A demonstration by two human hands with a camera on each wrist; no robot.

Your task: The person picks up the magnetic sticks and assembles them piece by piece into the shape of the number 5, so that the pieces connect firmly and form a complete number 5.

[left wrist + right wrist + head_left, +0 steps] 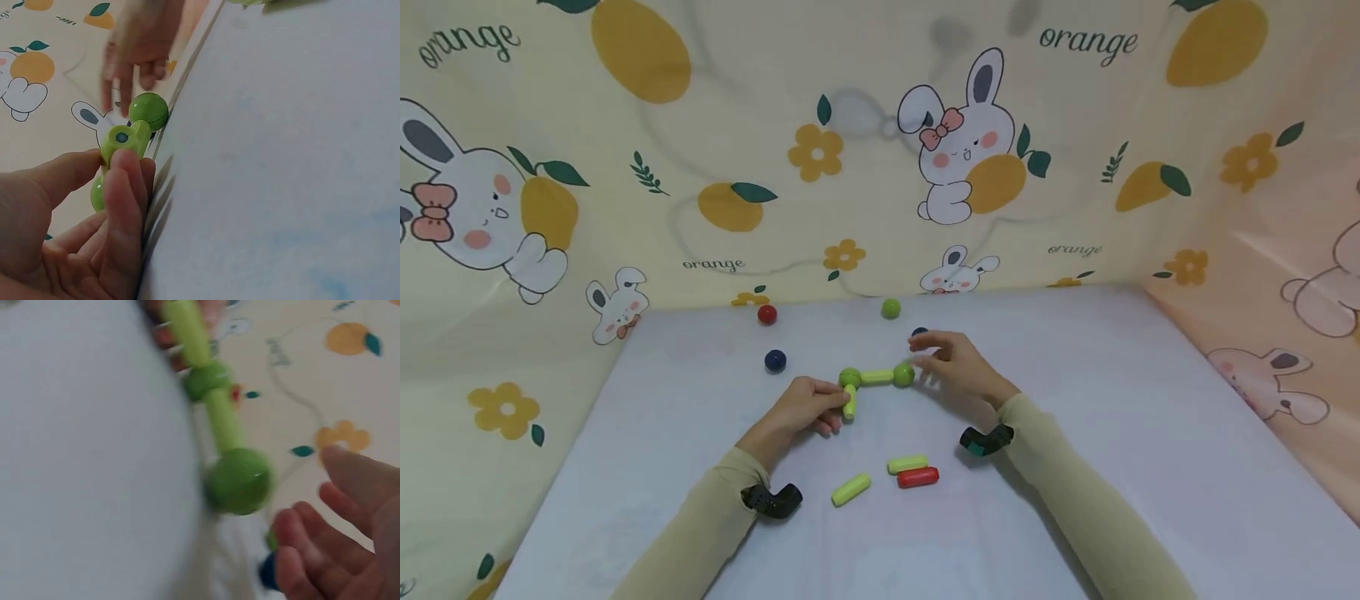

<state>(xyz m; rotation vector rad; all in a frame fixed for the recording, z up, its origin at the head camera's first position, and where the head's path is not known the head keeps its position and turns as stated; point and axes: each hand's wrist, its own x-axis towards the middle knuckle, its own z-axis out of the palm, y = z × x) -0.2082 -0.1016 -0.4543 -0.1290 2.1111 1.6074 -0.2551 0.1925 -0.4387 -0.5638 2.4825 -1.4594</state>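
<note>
My left hand (803, 406) pinches a short yellow-green rod (850, 410) between thumb and fingers. That rod joins a green ball (850, 377), from which a second yellow-green rod (877, 377) runs right to another green ball (903, 374). In the left wrist view, a round grey inset shows in the end of the pinched rod (122, 139). Beside the right-hand green ball, my right hand (958, 365) hovers with its fingers parted and nothing between them. In the right wrist view, a gap separates its fingertips from that ball (239, 481).
Nearer the body lie two yellow-green rods (851, 490) (907, 464) and a red rod (918, 477). Toward the back are a red ball (767, 314), a dark blue ball (776, 361) and a green ball (891, 308). Another dark blue ball (919, 332) is partly hidden behind my right hand.
</note>
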